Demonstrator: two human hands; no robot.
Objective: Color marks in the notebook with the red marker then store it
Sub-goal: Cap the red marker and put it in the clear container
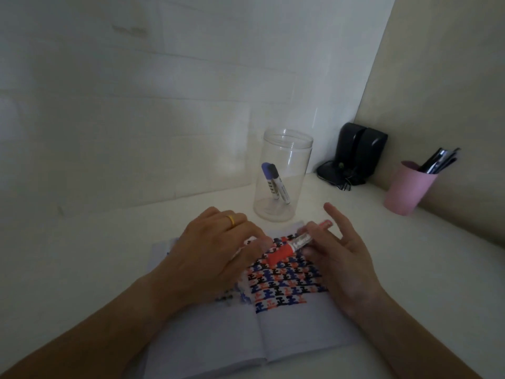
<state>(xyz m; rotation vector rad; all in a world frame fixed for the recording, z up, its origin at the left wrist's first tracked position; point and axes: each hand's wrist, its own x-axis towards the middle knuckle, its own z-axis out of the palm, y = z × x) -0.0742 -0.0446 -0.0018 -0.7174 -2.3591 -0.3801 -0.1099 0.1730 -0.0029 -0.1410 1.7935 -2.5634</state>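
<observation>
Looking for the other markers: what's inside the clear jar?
Inside the clear jar two capped markers lean upright: a blue-capped marker and a black-capped marker. Nothing else shows through its wall.

marker (297, 243): red cap, white barrel | notebook (295, 332): white, red-blue-black repeating marks | cup (407, 191): pink | ring (231, 220): gold
</observation>
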